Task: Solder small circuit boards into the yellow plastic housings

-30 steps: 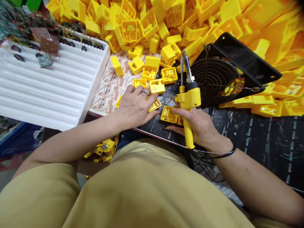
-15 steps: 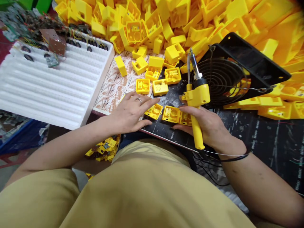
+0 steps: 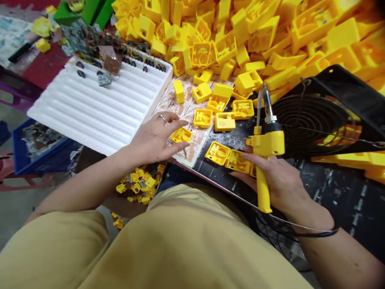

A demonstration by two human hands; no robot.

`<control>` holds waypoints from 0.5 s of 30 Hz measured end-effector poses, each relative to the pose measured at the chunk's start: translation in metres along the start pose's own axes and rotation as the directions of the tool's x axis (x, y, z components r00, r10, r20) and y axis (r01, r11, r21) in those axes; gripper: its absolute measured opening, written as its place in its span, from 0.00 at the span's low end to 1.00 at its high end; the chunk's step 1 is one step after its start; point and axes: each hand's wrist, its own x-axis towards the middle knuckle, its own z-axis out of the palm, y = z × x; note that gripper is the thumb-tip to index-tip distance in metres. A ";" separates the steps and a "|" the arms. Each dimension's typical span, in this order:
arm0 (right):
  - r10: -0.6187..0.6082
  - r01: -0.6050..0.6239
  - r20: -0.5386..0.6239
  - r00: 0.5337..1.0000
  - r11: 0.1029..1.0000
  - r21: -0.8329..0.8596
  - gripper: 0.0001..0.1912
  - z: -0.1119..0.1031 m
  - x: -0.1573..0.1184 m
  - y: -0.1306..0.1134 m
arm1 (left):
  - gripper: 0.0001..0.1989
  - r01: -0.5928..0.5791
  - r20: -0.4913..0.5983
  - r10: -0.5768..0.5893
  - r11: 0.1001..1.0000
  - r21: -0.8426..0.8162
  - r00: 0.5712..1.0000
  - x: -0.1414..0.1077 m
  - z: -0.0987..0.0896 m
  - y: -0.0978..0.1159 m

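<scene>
Left hand [image 3: 155, 138] open, fingers hovering right by a yellow plastic case [image 3: 181, 135], right hand [image 3: 278, 184] wrapped tight around a yellow soldering iron [image 3: 267, 143], fingertips touching another case [image 3: 237, 161]

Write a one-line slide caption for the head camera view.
Right hand grips a yellow soldering iron; left hand sits beside a yellow plastic housing.
</scene>
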 end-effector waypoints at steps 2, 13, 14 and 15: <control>-0.012 0.012 0.006 1.000 1.000 -0.005 0.24 0.002 0.001 0.000 | 0.34 0.040 0.053 -0.042 0.998 0.052 0.998 -0.006 0.007 0.003; -0.084 0.079 -0.055 0.995 0.993 -0.092 0.24 -0.005 0.003 0.001 | 0.30 -0.081 0.180 0.073 0.996 0.038 0.981 0.018 0.023 0.036; -0.100 0.093 -0.062 0.993 0.990 -0.110 0.24 -0.004 0.002 0.002 | 0.31 -0.101 0.180 0.091 0.994 0.047 0.979 0.019 0.025 0.042; -0.111 0.103 -0.059 0.992 0.986 -0.129 0.24 -0.003 0.002 0.004 | 0.33 -0.105 0.179 0.095 0.994 0.045 0.979 0.021 0.027 0.046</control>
